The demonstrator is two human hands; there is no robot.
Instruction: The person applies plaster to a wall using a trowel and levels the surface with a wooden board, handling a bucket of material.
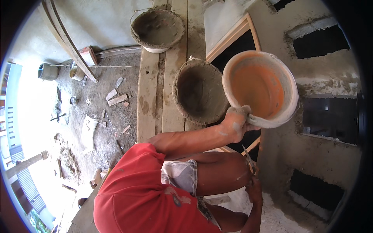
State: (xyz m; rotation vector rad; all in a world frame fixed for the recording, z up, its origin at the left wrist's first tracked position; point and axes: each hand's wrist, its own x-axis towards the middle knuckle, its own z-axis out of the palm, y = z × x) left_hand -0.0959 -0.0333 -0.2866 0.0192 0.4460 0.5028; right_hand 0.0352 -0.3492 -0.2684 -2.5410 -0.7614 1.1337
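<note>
My left hand (237, 122) is closed on the rim of a pale plastic bucket (289, 97). The bucket is tilted, and its orange inside shows what looks like a little murky liquid. Grey smears mark the hand. Below it, beside my bare knee, my right hand (254, 188) is wrapped round a trowel (249, 161), its narrow metal blade pointing up. Left of the held bucket, a mortar-caked bucket (180, 87) stands on the planks with grey mortar inside. Farther off is another bucket (180, 35), holding wet mortar, its wire handle raised.
Wooden planks (149, 85) run under the mortar buckets. A wooden frame (248, 23) and a rough wall with dark openings (322, 40) lie to the right. On the left, the lower ground (105, 85) holds scraps of wood and rubble; leaning boards (64, 35) stand behind.
</note>
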